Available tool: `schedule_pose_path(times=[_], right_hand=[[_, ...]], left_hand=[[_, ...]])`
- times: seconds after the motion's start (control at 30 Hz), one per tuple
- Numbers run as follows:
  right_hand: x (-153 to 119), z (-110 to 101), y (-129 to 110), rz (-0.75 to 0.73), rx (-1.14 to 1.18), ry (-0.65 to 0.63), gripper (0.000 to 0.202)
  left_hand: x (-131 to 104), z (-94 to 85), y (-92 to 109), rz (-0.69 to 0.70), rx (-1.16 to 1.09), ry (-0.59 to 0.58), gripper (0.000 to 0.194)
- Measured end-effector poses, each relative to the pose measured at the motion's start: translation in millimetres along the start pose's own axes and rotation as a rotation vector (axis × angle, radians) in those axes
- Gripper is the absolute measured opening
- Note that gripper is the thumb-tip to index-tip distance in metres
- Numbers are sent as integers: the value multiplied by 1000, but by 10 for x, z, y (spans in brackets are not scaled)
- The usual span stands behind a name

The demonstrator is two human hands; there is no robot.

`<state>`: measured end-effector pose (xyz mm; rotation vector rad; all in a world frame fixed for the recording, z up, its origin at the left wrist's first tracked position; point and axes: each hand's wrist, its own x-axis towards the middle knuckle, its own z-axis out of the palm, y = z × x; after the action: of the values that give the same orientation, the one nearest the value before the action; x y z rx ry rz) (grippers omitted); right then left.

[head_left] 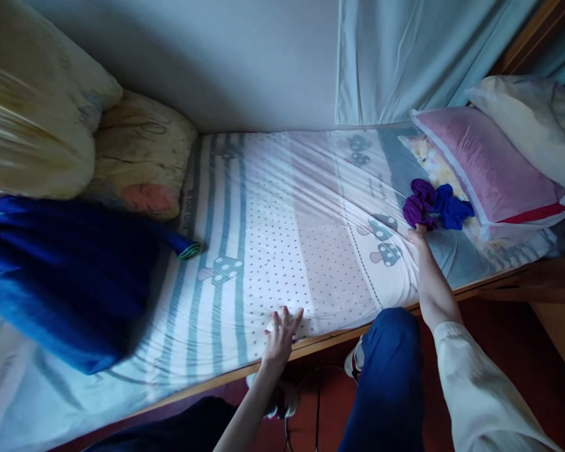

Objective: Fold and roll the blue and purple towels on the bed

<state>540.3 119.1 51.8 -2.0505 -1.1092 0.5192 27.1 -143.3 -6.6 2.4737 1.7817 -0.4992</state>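
Observation:
A bed sheet (268, 251) with stripes, dots and mushroom prints covers the bed. My left hand (281, 338) lies on the sheet near the bed's front edge, its fingers spread. Farther right, my right hand (419, 235) grips the sheet with closed fingers. Long taut creases run across the cloth toward that hand. Just beyond it, a purple cloth (420, 204) and a blue cloth (452, 207) lie crumpled side by side.
A dark blue garment (108, 282) lies at left, before two pale cushions (141, 157) (37, 113). A pink pillow (494, 163) rests at right under a curtain (405, 56). The wooden bed edge (329, 339) runs along the front, close to my knees.

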Motion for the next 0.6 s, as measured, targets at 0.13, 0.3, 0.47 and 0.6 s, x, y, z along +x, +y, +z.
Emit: schedule_pose_path(times=[0.13,0.3,0.47,0.6], right_hand=[[-191,129,-245,-7,29,-24,17],[-872,128,-779,-204,142,-93,11],[-1850,-22,-1394,-319,361,-391,24],[-2541,-322,-1741,-432,513,-654,31]], left_hand=[[71,-112,-2,-13,-16,-104,90],[181,-356,31,-42,-99,-190,90],[287,-929,20,-17,-165,-290,79],[148,-1426,-39,129,-262,-353,64]])
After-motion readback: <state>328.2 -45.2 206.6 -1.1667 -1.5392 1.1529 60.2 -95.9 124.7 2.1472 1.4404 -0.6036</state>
